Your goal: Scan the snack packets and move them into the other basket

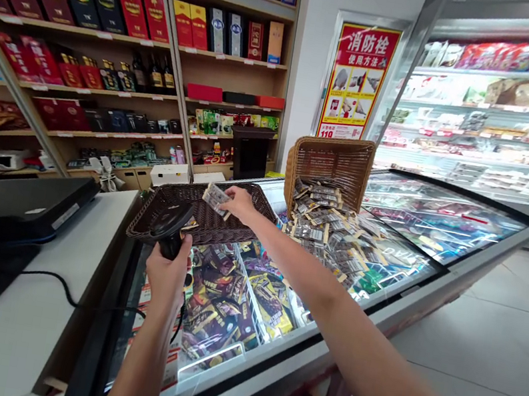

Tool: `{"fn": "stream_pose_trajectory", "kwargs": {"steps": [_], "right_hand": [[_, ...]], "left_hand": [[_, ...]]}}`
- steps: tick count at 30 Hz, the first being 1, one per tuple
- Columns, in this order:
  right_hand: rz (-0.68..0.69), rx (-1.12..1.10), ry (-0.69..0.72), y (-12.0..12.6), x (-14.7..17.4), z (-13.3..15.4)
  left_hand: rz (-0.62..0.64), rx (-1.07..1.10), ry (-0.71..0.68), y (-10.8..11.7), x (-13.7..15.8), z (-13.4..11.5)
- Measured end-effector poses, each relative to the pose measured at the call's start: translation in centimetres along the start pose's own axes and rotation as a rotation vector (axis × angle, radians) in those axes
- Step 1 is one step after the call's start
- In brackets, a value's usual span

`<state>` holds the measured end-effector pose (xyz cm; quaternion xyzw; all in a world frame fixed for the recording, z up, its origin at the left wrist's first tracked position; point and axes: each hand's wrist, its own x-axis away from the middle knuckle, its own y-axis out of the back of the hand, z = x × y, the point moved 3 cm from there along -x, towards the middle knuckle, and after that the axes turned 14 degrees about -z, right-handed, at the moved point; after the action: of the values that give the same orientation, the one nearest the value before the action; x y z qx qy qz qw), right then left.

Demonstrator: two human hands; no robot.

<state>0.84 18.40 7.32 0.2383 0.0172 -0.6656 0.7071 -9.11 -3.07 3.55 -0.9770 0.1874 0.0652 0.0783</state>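
— Where am I looking in on right now?

— I'm seeing a small shop. Wooden shelves (pixel 119 38) are running along the back wall, carrying boxed goods with price tags on the edges. A glass-topped freezer chest (pixel 384 272) is showing packaged items underneath, and an open chilled display case (pixel 502 109) is glowing on the right.

— Anything else telling you that?

— A checkout terminal (pixel 3 208) is sitting on the white table (pixel 19 333) beside me.

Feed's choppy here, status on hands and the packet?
Left hand gripping black scanner. Right hand holding small packet over dark basket. Tipped light basket and spilled packet pile to the right, apart from both hands.
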Motion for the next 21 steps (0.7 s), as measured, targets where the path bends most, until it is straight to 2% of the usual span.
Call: {"fn": "stream_pose_trajectory", "kwargs": {"steps": [3, 5, 9, 13, 18, 21], "right_hand": [[-0.008, -0.358, -0.030, 5.5, 2.1, -0.7], [-0.061, -0.542, -0.078, 9.1, 3.8, -1.8], [-0.230, -0.739, -0.242, 14.2, 6.3, -5.4], [-0.325, -0.748, -0.345, 15.7, 7.0, -8.2], [-0.305, -0.688, -0.407, 15.6, 6.8, -9.3], [-0.275, -0.650, -0.438, 15.7, 6.5, -10.0]], "left_hand": [[0.079, 0.007, 0.004, -0.6, 0.6, -0.1], [0.142, 0.011, -0.007, -1.1, 1.3, -0.4], [0.290, -0.019, -0.013, -1.9, 2.8, -0.9], [0.440, -0.081, 0.033, -2.2, 4.0, -0.8], [0.731, -0.262, 0.017, -2.5, 5.3, -0.8], [0.770, -0.326, -0.047, -2.7, 5.8, -1.0]]}}
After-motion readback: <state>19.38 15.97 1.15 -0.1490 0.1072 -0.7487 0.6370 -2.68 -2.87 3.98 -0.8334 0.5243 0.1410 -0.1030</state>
